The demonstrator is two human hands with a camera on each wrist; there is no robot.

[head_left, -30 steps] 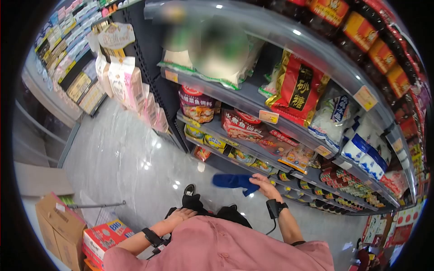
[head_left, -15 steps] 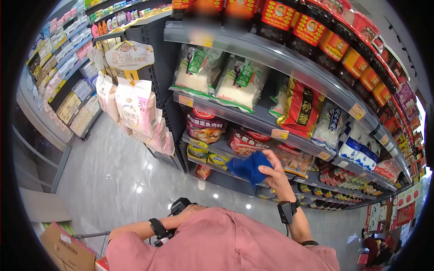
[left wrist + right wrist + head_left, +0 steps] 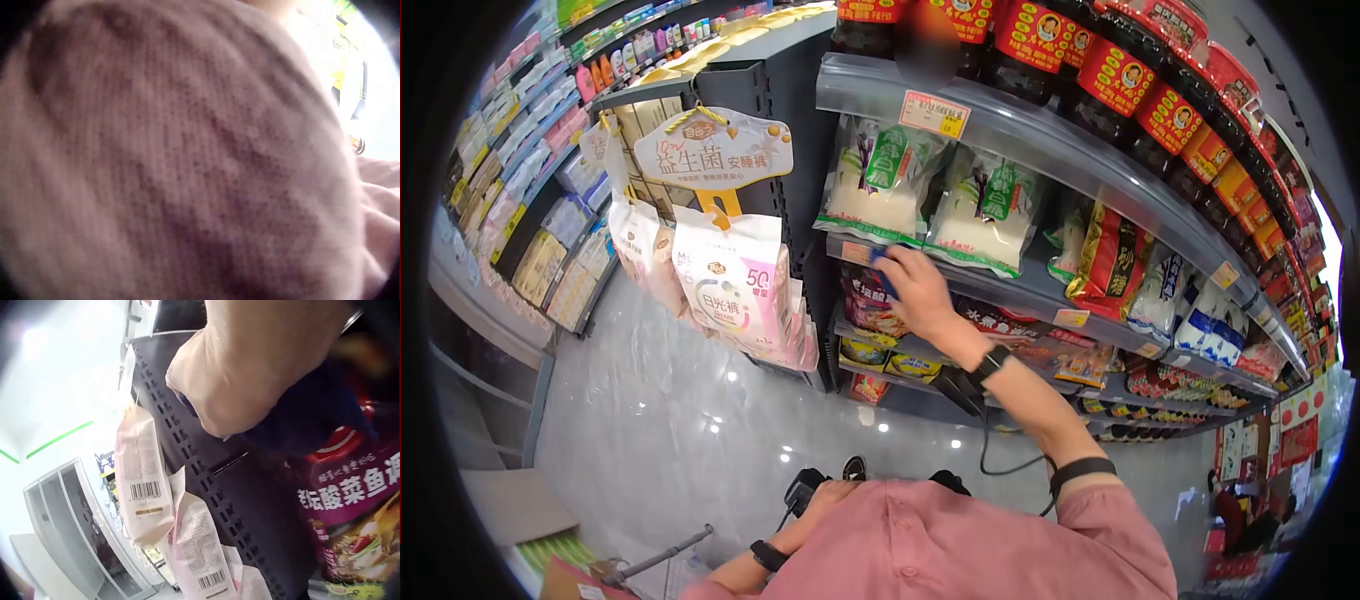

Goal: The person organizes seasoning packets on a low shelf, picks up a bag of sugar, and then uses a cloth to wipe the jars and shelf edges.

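In the head view the right hand (image 3: 920, 292) reaches to the shelf's left end, gripping a dark blue cloth (image 3: 879, 257) at the shelf edge (image 3: 1000, 283), just below two bags of white granules (image 3: 983, 215). From the right wrist, the curled hand (image 3: 231, 375) is seen with the cloth (image 3: 306, 409) bunched under it, in front of a purple seasoning bag (image 3: 353, 506); the fingertips are hidden. The left hand (image 3: 830, 494) rests low against the body beside a black device (image 3: 803, 490), its fingers only partly visible. Pink fabric (image 3: 187, 156) fills most of the left wrist view.
Hanging pink-and-white packages (image 3: 730, 290) stand out from the shelf's end, left of the right hand. Jars with red labels (image 3: 1115, 75) line the shelf above. A cable (image 3: 1010, 472) hangs by the right arm. A cardboard box (image 3: 570, 582) sits at the lower left.
The right hand has moved up and left with the blue cloth, from in front of the lower shelves to the shelf edge. The head view has shifted closer to the shelf end.
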